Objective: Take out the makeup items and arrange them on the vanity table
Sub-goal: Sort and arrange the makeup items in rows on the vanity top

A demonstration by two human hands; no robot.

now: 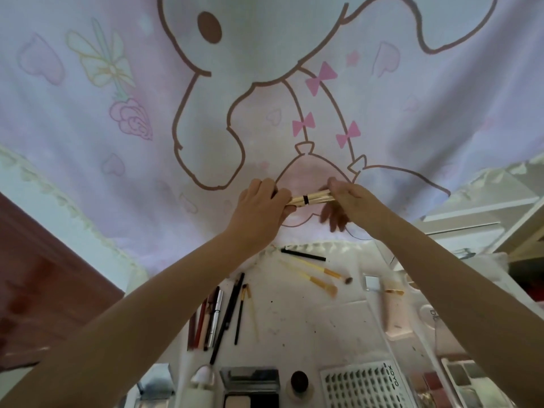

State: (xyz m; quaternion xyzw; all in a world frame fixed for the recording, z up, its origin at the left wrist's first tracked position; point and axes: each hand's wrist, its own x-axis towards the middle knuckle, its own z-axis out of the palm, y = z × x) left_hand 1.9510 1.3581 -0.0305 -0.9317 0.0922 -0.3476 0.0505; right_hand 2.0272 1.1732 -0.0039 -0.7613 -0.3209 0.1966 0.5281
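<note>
Both hands are raised above the white vanity table [297, 319], sharing a slim gold makeup tube [312, 198] with a dark band near its middle. My left hand [259, 210] grips the tube's left end. My right hand [344, 201] pinches its right end, with the other fingers spread below. On the table lie a row of pencils and pens [212, 316], a black pencil [303, 254], two gold-handled brushes [312, 275], an open compact [250, 384], a small round brown-topped jar [298, 381] and a tray of false lashes [365, 387].
A pink curtain with a cartoon rabbit [265, 98] hangs behind the table. At the right stand a clear organiser with a pale tube [394, 313] and palettes [459, 378], plus white shelves [477, 213]. A brown wooden surface [44, 290] sits at the left.
</note>
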